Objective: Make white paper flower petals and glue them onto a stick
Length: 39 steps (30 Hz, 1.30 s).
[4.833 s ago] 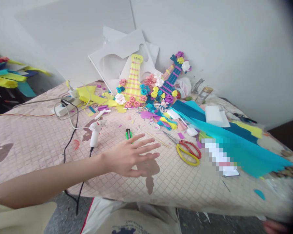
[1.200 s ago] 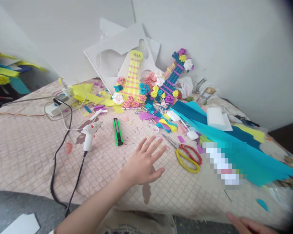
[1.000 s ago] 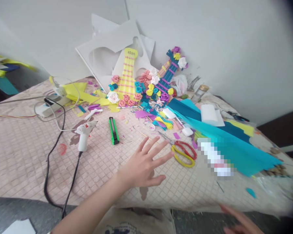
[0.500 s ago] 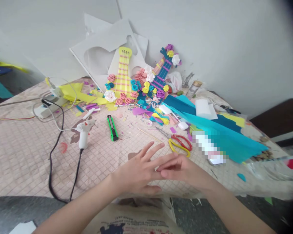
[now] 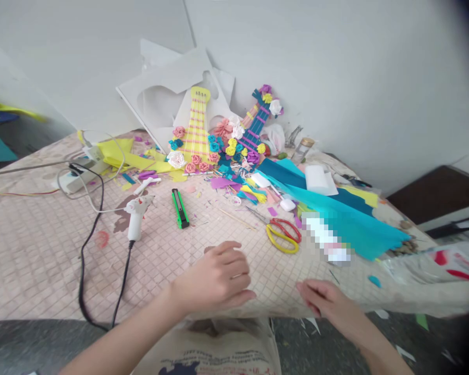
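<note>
My left hand (image 5: pixel 219 276) hovers over the table's near edge, palm down. Its fingers are bent but slightly apart, and I see nothing in it. To its right, my right hand (image 5: pixel 326 299) is apart from it, with fingers curled together and nothing visible in them. Beyond the hands lie scissors (image 5: pixel 283 235) with one red and one yellow handle. A green utility knife (image 5: pixel 180 209) rests farther left. The white hot glue gun (image 5: pixel 136 219) stands beside it, its black cord running to the near edge. A blurred-out white object (image 5: pixel 326 239) lies right of the scissors.
At the back, a yellow paper guitar (image 5: pixel 196 122) and a blue one (image 5: pixel 258 125) with paper flowers lean near cut white board (image 5: pixel 156 78). Blue crepe paper (image 5: pixel 347 224) covers the right side. A power strip (image 5: pixel 80 177) sits left. Paper scraps litter the middle.
My hands, which were touching at the fingers, have separated. The right hand moved right and down; the left hand's fingers have curled. The view has shifted slightly.
</note>
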Available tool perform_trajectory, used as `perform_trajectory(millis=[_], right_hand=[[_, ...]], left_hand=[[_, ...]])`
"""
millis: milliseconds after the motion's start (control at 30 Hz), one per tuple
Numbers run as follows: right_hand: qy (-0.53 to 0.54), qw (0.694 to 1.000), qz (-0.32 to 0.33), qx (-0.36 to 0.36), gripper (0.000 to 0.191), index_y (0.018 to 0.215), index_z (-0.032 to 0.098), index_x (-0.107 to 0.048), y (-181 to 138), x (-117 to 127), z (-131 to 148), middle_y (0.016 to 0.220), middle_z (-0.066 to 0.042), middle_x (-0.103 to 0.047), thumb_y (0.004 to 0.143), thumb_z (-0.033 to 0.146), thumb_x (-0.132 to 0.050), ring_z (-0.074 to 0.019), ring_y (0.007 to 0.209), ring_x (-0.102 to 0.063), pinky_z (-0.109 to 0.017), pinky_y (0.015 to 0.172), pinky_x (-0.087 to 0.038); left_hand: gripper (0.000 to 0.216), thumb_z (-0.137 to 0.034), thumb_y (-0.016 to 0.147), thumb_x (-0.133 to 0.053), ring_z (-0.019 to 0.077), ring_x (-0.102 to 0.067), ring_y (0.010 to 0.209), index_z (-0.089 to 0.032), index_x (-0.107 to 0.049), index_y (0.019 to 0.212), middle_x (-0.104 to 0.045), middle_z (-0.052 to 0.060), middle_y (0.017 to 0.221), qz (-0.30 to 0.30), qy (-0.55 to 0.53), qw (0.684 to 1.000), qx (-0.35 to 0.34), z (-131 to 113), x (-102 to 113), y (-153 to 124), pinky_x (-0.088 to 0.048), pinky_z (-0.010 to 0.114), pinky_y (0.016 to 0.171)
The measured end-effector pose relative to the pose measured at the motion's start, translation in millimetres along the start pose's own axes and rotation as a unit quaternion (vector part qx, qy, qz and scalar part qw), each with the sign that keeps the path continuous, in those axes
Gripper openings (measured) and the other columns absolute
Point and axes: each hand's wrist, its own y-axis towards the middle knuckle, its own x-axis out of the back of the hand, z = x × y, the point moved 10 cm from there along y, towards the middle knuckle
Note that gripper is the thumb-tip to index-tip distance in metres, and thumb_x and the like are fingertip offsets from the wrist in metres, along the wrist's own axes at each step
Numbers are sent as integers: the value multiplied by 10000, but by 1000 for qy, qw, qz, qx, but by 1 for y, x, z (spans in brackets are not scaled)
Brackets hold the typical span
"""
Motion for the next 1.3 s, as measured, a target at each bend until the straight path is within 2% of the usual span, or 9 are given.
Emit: perform_trajectory(millis=[100, 200, 333, 467, 533, 700, 900, 1100, 1300], right_hand=[[-74, 997, -23, -25, 240, 458, 267, -549, -24, 9, -58, 471, -50, -534, 658, 374, -629, -222, 478, -514, -362, 497, -373], [-123, 982, -129, -57, 139, 463, 311, -567, -46, 26, -109, 479, -54, -560, 482, 273, -700, -255, 468, -545, -402, 502, -411], [-147, 960, -240, -6, 355, 328, 295, -468, -59, 40, -120, 479, -82, -525, 603, 452, -629, -253, 442, -520, -437, 500, -417], [-56, 975, -205, 57, 132, 647, 300, -688, -37, 41, -89, 872, -138, -666, 626, 427, -657, -270, 545, -597, -436, 515, -477], [-36, 974, -203, 94, 278, 884, 291, -692, -20, 48, -56, 919, -145, -669, 633, 410, -671, -262, 541, -602, -420, 512, -504], [-159, 939, -243, 184, 287, 757, 226, -674, 41, 64, 49, 761, -60, -679, 800, 445, -492, -218, 650, -618, -319, 570, -512], [-236, 914, -254, 210, 289, 824, 153, -664, 174, 81, 127, 794, -58, -668, 827, 394, -505, -172, 695, -601, -281, 656, -479], [-339, 895, -236, 169, 236, 1009, 133, -583, 280, 80, 148, 1042, -75, -595, 854, 306, -541, -185, 926, -573, -396, 822, -460], [-391, 891, -209, 99, 210, 1003, 145, -581, 310, 79, 133, 1007, -59, -601, 870, 297, -522, -170, 881, -590, -362, 768, -490]], left_hand=[[250, -212, 873, -441, 236, -613, 734, -151, -678, 921, -661, 96, 676, 8, 58, 997, 41, 9, -10, -9, -452, 380, 732], [378, -117, 876, -354, 242, -610, 820, -154, -549, 1198, -688, 118, 833, 9, 46, 997, 61, 18, -23, -17, -461, 378, 722], [423, -106, 865, -384, 234, -568, 1008, -219, -493, 1258, -638, 95, 1108, -23, -11, 998, 57, 25, -30, -18, -441, 383, 856], [313, -167, 876, -427, 218, -585, 969, -208, -573, 1150, -662, 76, 1038, -30, 1, 997, 71, 37, -33, -13, -450, 367, 858], [282, -173, 882, -425, 201, -592, 953, -207, -584, 1113, -666, 63, 1016, -41, 18, 995, 94, 48, -32, -13, -450, 366, 869], [243, -171, 879, -447, 186, -588, 942, -189, -579, 1082, -672, 59, 969, -79, 23, 990, 119, 67, -28, -20, -477, 332, 838], [200, -142, 880, -421, 172, -583, 839, -171, -595, 973, -658, 59, 826, -81, -8, 991, 108, 70, -28, -19, -477, 288, 749], [197, -113, 878, -394, 153, -570, 753, -152, -584, 912, -645, 47, 749, -71, 32, 995, 59, 68, -36, -15, -450, 269, 690], [208, -193, 916, -391, 132, -571, 708, -156, -576, 830, -639, 23, 689, -89, 76, 993, 32, 72, -49, -20, -445, 249, 690]])
